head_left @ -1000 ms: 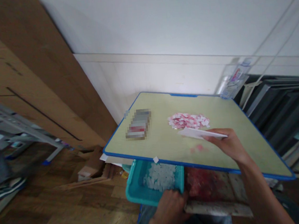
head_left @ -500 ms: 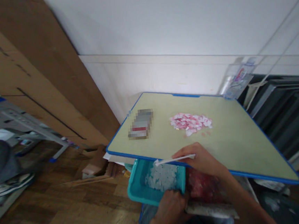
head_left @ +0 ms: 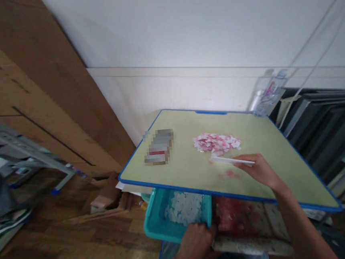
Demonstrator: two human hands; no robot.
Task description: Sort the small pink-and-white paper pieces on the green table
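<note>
One right hand (head_left: 259, 169) pinches a single white card (head_left: 232, 161) on the surface (head_left: 191, 172) just beside one pile of pink and white scraps (head_left: 216, 142), while one left hand (head_left: 197, 242) grips, it seems, one teal tray (head_left: 156, 221) of white pieces below the edge.

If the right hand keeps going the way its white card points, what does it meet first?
The right hand holds a white card edge-on, pointing left and slightly away. Its tip already sits at the near edge of the pile of pink and white paper bits, so that pile comes first, though depth is unclear.
</note>
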